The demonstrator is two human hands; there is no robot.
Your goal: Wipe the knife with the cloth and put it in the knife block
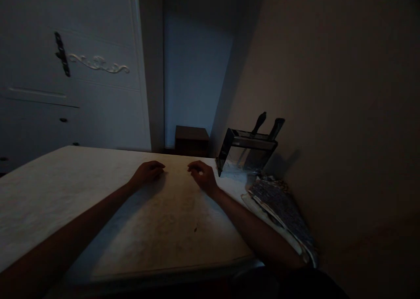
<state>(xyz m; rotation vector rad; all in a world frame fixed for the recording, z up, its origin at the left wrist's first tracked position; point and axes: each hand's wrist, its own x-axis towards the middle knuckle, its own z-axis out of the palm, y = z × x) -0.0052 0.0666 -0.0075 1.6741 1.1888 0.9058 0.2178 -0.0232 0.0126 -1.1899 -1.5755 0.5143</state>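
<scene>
My left hand (149,172) is low over the far part of the pale tabletop (108,176), its fingers loosely bent and pointing inward. Across a narrow gap, my right hand (204,176) faces it, with a small opening between its thumb and curved fingers. No object shows in either hand. Between and below them runs a tan, board-like area (173,207) with faded markings; in this dim light I cannot tell if it is a separate board. A small dark speck (195,230) lies on it, nearer to me.
Right of my right hand, a knife holder (254,139) with two dark handles stands by the wall. Folded cloths (278,207) lie beside my right forearm. Beyond the table are a brown box-like piece (192,133) and a white cabinet (105,106) with dark handles.
</scene>
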